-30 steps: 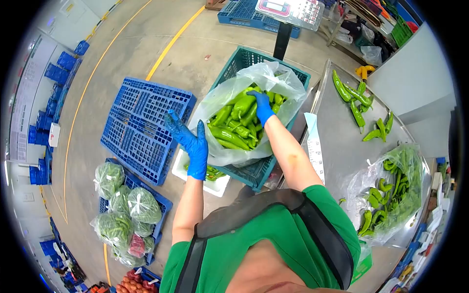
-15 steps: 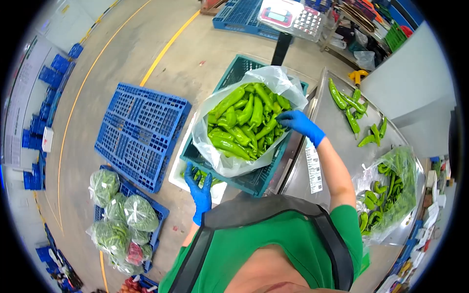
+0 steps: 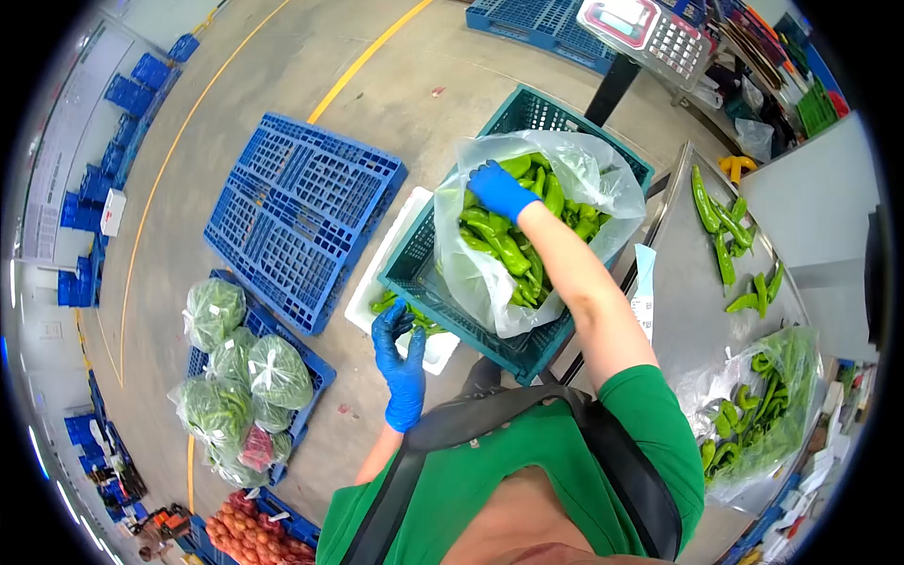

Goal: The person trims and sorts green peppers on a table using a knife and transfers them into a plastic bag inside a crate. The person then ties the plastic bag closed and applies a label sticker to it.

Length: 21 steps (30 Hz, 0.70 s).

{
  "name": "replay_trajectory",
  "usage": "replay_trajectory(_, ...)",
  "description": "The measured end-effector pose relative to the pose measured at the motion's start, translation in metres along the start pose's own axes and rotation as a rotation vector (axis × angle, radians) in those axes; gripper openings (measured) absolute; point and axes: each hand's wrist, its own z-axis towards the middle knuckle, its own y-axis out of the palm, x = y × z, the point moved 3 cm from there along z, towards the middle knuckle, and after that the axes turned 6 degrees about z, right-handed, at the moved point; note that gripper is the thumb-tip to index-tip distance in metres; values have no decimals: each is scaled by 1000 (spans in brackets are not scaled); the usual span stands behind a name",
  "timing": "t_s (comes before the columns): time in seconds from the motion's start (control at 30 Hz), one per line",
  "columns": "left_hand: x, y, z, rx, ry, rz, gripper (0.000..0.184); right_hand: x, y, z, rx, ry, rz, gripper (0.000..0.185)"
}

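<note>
My right hand (image 3: 505,192), in a blue glove, reaches over the clear plastic bag (image 3: 612,174) of long green peppers (image 3: 508,247). Its fingers are slightly spread and bent down onto the peppers by the bag's left side; the fingertips are partly hidden. The open bag sits in a dark green crate (image 3: 414,252). Left of this crate, my left hand (image 3: 397,363), gloved in blue too, hovers with fingers bent and thumb apart, nothing visible in it. It is beside the white foam box (image 3: 363,299), which has some green peppers (image 3: 384,303) in it.
A metal table (image 3: 683,301) at right carries loose peppers (image 3: 723,226) and another pepper bag (image 3: 767,410). The scale display (image 3: 645,33) rises behind the crate. Blue pallets (image 3: 301,221) lie left, one with bagged vegetables (image 3: 221,410). Net bags of onions (image 3: 250,532) are lower left.
My right hand has moved left across the peppers, from the bag's right side to its left side. My left hand stays beside the foam box. The camera view has shifted and tilted.
</note>
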Motion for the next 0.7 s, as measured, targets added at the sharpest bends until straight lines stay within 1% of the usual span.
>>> replay_trajectory(0.03,-6,-7,-2,-3,-55,-5,41,2,-12,-2,-39,-33,7,19)
replay_trajectory(0.07,-12,-15,-4,-14,-110,-12,39,-6,-63,-9,-17,-37,196,24)
replay_trajectory(0.1,-16,-17,-5,-29,-160,-26,37,-12,-96,-24,156,76,411,26)
replay_trajectory(0.13,-4,-16,-2,-55,-203,-67,34,-19,-123,-41,333,192,617,28)
replay_trajectory(0.17,6,-8,3,-161,-100,-49,35,-22,-146,-59,515,305,814,30)
replay_trajectory(0.23,27,8,9,-371,110,-6,36,-28,-174,-88,664,485,1214,29)
replay_trajectory(0.27,62,19,16,-486,273,38,38,-35,-183,-105,741,584,1421,28)
replay_trajectory(0.3,71,34,15,-613,263,-21,39,-43,-195,-121,766,627,1505,30)
replay_trajectory(0.33,66,54,7,-730,141,-200,57,-50,-206,-135,791,665,1591,31)
replay_trajectory(0.4,92,84,-1,-613,433,75,74,-70,-208,-164,807,719,1783,33)
replay_trajectory(0.43,85,106,-10,-642,416,99,76,-80,-202,-178,800,729,1886,34)
replay_trajectory(0.47,67,130,-20,-673,402,125,78,-92,-187,-191,839,836,2005,33)
replay_trajectory(0.5,58,144,-30,-710,390,153,81,-92,-156,-208,845,890,2034,30)
replay_trajectory(0.53,55,148,-40,-834,61,160,73,-95,-145,-222,808,901,2087,31)
replay_trajectory(0.57,48,155,-46,-840,64,102,72,-95,-141,-235,778,911,2134,32)
replay_trajectory(0.63,24,165,-55,-869,64,-15,69,-99,-151,-253,836,842,2379,36)
replay_trajectory(0.67,35,162,-59,-917,-55,-38,66,-98,-149,-265,844,745,2422,34)
replay_trajectory(0.7,44,163,-67,-932,-86,-90,66,-94,-138,-281,818,736,2174,30)
